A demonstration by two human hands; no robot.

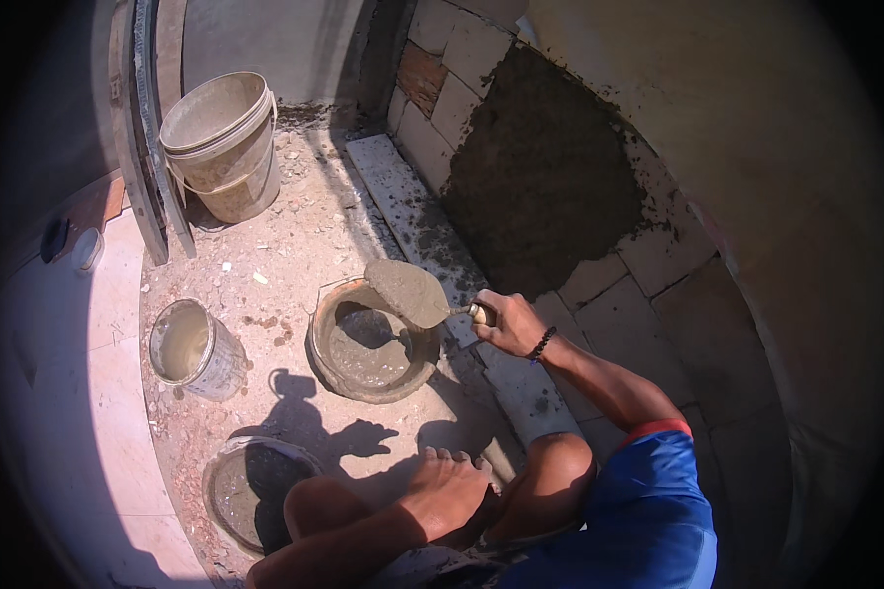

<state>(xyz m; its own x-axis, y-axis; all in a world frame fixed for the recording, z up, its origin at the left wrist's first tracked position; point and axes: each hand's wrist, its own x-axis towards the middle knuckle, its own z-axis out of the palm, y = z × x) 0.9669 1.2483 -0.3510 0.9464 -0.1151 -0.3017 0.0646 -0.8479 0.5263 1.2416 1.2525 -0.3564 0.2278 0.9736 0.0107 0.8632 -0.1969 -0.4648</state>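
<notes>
My right hand [511,322], with a dark beaded bracelet at the wrist, is closed around the handle of a trowel [479,312]. The blade carries a flat load of wet grey mortar [408,293] and is held over the far right rim of a low round tub [395,395]. More wet mortar lies in that tub, with the trowel's shadow across it. My left hand [447,494] is by my bent knees, fingers stretched out, nothing seen in it. To my right, a broad patch of dark mortar [550,177] covers part of the tiled wall.
A tall white bucket [228,167] stands at the back left beside leaning boards [133,128]. Nearer are a small bucket of cloudy liquid [221,368] and a second tub [216,469] by my left knee. A splattered pale ledge [383,175] runs along the wall's foot.
</notes>
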